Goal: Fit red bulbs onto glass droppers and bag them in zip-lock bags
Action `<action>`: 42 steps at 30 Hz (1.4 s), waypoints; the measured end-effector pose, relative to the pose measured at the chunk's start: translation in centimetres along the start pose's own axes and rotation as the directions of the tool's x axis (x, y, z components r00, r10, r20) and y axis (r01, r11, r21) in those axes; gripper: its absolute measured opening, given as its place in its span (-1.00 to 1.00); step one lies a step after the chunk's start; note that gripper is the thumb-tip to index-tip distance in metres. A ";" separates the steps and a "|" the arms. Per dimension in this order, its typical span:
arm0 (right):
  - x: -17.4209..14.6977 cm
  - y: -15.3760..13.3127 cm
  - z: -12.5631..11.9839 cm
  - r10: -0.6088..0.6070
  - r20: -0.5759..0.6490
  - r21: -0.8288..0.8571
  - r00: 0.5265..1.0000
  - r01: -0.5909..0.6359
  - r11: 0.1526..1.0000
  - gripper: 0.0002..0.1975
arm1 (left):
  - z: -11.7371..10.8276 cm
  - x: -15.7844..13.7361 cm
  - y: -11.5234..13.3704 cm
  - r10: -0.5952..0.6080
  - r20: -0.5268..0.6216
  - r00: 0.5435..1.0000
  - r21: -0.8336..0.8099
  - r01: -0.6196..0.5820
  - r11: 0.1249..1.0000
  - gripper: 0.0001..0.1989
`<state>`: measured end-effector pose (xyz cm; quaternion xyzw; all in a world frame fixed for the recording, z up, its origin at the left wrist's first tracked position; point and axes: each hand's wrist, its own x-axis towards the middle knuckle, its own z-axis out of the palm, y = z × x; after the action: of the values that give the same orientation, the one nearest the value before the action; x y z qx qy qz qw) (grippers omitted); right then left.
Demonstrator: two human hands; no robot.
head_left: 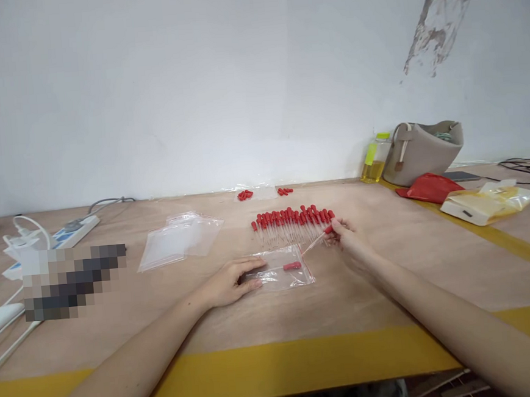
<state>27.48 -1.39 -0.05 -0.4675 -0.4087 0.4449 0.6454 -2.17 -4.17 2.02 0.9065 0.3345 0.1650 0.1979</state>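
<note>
A clear zip-lock bag (276,280) lies flat on the table with one red-bulbed glass dropper (292,266) inside it. My left hand (235,280) holds the bag at its left end, thumb and fingers on the plastic. To the right, my right hand (347,236) pinches another dropper (315,242) by its red bulb. The thin tip of that dropper points left and down, at the bag's right edge; whether it is inside the mouth I cannot tell. Just behind the bag, a row of several red-bulbed droppers (289,218) lies side by side.
Flat clear bags (176,239) lie at left. Small piles of red bulbs (245,195) rest near the wall. A power strip (72,233) with cables is far left. At right are a bottle (375,158), a handbag (421,152), a red packet (429,188) and a yellow-white package (481,205).
</note>
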 end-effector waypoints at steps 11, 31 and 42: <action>-1.6 0.6 1.3 0.133 0.140 0.053 0.981 -0.142 0.988 -0.77 | 0.0 0.1 0.0 -0.001 -0.007 1.000 -0.002 0.001 1.000 -0.56; -1.2 0.7 1.1 -0.181 0.549 -0.695 0.816 0.565 0.445 -0.76 | 0.1 0.5 -0.3 0.074 -0.002 0.997 -0.033 -0.074 0.997 -0.59; 7.4 -1.9 2.9 -0.384 0.299 -0.941 0.874 0.336 0.031 -0.70 | 0.1 0.4 -0.1 0.054 -0.004 0.999 -0.050 -0.054 0.997 -0.60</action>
<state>27.11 6.02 3.23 -0.6604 -0.6874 -0.1166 0.2788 -1.92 -3.83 1.94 0.9097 0.3061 0.1798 0.2156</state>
